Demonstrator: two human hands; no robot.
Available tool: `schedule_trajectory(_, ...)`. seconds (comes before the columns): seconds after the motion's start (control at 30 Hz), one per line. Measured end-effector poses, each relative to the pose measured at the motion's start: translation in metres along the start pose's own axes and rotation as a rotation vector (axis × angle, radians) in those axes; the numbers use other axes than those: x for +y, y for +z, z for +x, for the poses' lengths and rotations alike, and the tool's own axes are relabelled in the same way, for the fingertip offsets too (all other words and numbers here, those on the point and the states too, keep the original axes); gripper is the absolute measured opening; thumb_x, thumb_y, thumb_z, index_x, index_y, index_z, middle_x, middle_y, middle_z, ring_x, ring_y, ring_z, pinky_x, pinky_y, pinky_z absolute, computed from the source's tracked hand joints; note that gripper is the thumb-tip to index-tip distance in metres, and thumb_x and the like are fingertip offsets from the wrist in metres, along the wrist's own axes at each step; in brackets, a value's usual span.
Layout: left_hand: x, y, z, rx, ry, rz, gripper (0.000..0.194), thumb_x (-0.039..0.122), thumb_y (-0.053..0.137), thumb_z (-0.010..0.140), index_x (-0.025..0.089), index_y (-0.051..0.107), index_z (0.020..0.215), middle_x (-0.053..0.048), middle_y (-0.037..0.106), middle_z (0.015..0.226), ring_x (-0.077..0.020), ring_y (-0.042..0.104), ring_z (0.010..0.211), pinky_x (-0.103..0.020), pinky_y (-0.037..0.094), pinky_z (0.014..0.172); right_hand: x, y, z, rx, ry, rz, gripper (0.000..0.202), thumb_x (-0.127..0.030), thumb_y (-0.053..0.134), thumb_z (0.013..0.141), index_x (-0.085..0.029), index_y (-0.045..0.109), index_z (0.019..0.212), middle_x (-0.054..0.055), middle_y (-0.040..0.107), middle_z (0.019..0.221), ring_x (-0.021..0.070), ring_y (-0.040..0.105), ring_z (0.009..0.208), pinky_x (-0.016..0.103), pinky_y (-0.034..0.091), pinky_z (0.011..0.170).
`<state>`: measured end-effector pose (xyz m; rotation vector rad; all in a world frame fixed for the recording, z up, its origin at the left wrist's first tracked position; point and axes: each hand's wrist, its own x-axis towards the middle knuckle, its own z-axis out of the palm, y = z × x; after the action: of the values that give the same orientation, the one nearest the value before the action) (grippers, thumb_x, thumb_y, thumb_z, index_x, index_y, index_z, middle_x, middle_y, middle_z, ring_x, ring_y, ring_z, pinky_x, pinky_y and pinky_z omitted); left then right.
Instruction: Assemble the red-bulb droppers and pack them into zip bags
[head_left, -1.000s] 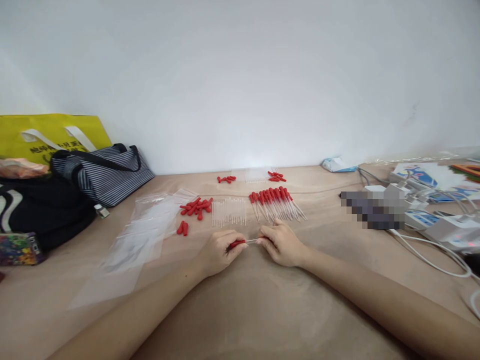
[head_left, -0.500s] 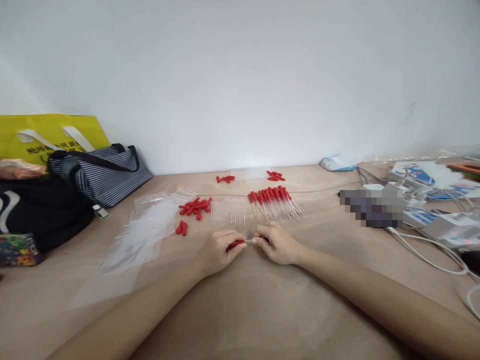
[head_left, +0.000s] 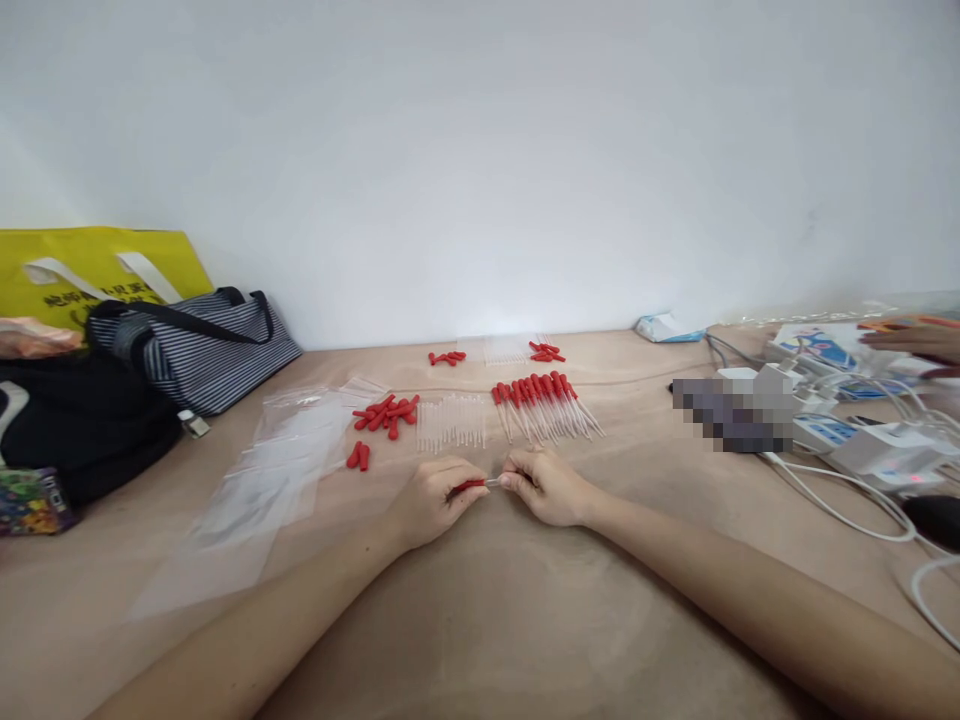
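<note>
Head view: the left hand (head_left: 439, 502) and the right hand (head_left: 551, 488) face each other above the surface (head_left: 480, 610), with a small gap between.
Red bulb (head_left: 471, 484): pinched in the left hand, its narrow end pointing to the right.
Clear tube (head_left: 493, 482): pinched by the right hand, lying between both hands; how deep it sits in the bulb, I cannot tell.
Long axis: bulb and tube make one line, left to right.
Capped tubes (head_left: 541, 400): beyond, nearer the right hand.
Bare tubes (head_left: 451, 422): beyond, nearer the left hand.
</note>
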<state>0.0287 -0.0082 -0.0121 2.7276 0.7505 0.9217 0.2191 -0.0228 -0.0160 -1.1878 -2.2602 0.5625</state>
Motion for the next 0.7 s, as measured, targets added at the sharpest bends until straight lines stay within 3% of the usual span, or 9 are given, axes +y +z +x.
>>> schedule_trajectory(0.23, 0.000, -0.002, 0.003, 0.036, -0.027, -0.024, 0.013, 0.022, 0.048, 0.080, 0.016, 0.060, 0.080, -0.004, 0.065, 0.074, -0.0134, 0.060, 0.067, -0.024, 0.047, 0.062, -0.004, -0.004, 0.000, -0.004, 0.033, -0.001, 0.017, -0.021, 0.043, 0.082, -0.015, 0.052, 0.069, -0.003, 0.049, 0.054, 0.0088, 0.041, 0.051, 0.020, 0.030, 0.052)
schedule_trajectory(0.47, -0.008, -0.005, 0.002, 0.085, -0.121, -0.071, 0.010, 0.021, 0.049, 0.080, 0.018, 0.056, 0.087, -0.003, 0.062, 0.082, -0.0133, 0.058, 0.077, -0.026, 0.047, 0.070, -0.020, -0.021, 0.001, -0.067, -0.028, -0.102, 0.018, -0.013, 0.044, 0.075, -0.017, 0.061, 0.081, 0.000, 0.059, 0.064, 0.0092, 0.048, 0.054, 0.021, 0.033, 0.057)
schedule_trajectory(0.57, -0.012, -0.004, -0.001, 0.157, -0.287, 0.000, 0.028, 0.025, 0.055, 0.075, 0.019, 0.048, 0.101, -0.004, 0.056, 0.091, -0.0149, 0.055, 0.081, -0.030, 0.046, 0.073, -0.013, -0.020, 0.004, -0.083, 0.081, 0.008, 0.018, -0.011, 0.045, 0.072, -0.016, 0.061, 0.079, 0.000, 0.061, 0.065, 0.0091, 0.050, 0.054, 0.019, 0.035, 0.052)
schedule_trajectory(0.63, -0.015, -0.003, -0.003, 0.218, -0.452, 0.050, 0.038, 0.027, 0.059, 0.071, 0.017, 0.042, 0.103, -0.004, 0.051, 0.091, -0.0147, 0.053, 0.076, -0.029, 0.047, 0.067, -0.004, -0.019, 0.010, -0.012, 0.176, 0.062, 0.015, -0.011, 0.046, 0.072, -0.014, 0.059, 0.077, 0.002, 0.062, 0.067, 0.0095, 0.053, 0.056, 0.018, 0.036, 0.052)
schedule_trajectory(0.7, -0.016, -0.002, -0.005, 0.187, -0.545, 0.051, 0.035, 0.027, 0.059, 0.070, 0.016, 0.041, 0.098, -0.003, 0.049, 0.085, -0.0128, 0.051, 0.067, -0.027, 0.046, 0.060, 0.007, -0.017, 0.020, 0.104, 0.258, 0.059, 0.012, -0.012, 0.048, 0.072, -0.013, 0.057, 0.080, 0.004, 0.063, 0.070, 0.0104, 0.055, 0.060, 0.019, 0.038, 0.055)
